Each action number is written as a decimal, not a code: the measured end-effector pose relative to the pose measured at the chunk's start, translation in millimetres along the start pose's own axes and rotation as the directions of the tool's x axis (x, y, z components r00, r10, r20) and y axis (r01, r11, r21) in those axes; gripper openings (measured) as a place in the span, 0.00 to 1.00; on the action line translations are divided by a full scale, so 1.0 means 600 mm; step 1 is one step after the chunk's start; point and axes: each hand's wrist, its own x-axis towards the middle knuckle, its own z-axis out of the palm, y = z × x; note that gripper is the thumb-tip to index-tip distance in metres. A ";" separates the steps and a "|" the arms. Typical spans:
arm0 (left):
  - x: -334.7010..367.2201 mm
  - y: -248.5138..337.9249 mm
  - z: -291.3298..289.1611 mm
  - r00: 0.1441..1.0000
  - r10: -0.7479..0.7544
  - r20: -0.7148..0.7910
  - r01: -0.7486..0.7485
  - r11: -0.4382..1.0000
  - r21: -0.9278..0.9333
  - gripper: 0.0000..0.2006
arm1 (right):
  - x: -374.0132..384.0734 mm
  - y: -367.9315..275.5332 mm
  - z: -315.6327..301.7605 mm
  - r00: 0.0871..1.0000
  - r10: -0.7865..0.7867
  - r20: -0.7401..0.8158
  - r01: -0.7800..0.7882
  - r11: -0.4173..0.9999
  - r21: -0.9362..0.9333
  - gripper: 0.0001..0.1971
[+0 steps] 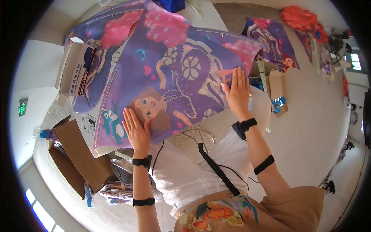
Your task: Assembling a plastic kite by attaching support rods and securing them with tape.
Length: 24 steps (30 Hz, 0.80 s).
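Note:
A large, thin purple sheet (pixel 127 85), shaped like a kite, lies spread in front of me. It is printed with a cartoon figure in a purple dress, pink blossoms and a blue animal. My left hand (pixel 136 129) rests flat on the near left part, its fingers stretched out beside the figure's head. On the near right side, my right hand (pixel 237 92) is also laid flat, thumb apart from the fingers. Neither hand grips anything. Under the sheet, another purple printed sheet (pixel 91 98) shows at the left.
A white carton (pixel 72 69) stands on the left of the work surface. Below it sits an open brown cardboard box (pixel 83 154); wrapped bundles (pixel 119 191) lie nearby. Another printed sheet (pixel 270 42), a small cardboard box (pixel 277 87) and red plastic bags (pixel 299 19) are at the right.

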 end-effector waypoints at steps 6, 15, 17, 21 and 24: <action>-0.003 -0.033 0.000 0.996 -0.085 -0.037 0.086 0.995 0.039 0.37 | 0.004 0.013 0.005 0.999 0.011 0.032 -0.010 0.999 -0.033 0.41; -0.007 0.165 -0.027 0.981 0.187 0.047 -0.149 0.889 -0.434 0.29 | -0.052 -0.199 -0.039 0.929 -0.365 -0.061 0.324 0.723 0.609 0.22; 0.001 0.171 -0.002 0.987 0.160 0.022 -0.138 0.905 -0.402 0.29 | -0.059 -0.233 -0.034 0.900 -0.434 -0.037 0.362 0.699 0.617 0.22; 0.011 0.168 0.010 0.982 0.188 0.031 -0.173 0.947 -0.270 0.28 | -0.067 -0.226 -0.007 0.885 -0.465 0.031 0.382 0.760 0.526 0.24; -0.001 0.142 0.016 0.991 0.133 0.020 -0.127 0.973 -0.191 0.31 | -0.069 -0.236 -0.010 0.910 -0.413 0.047 0.323 0.775 0.543 0.25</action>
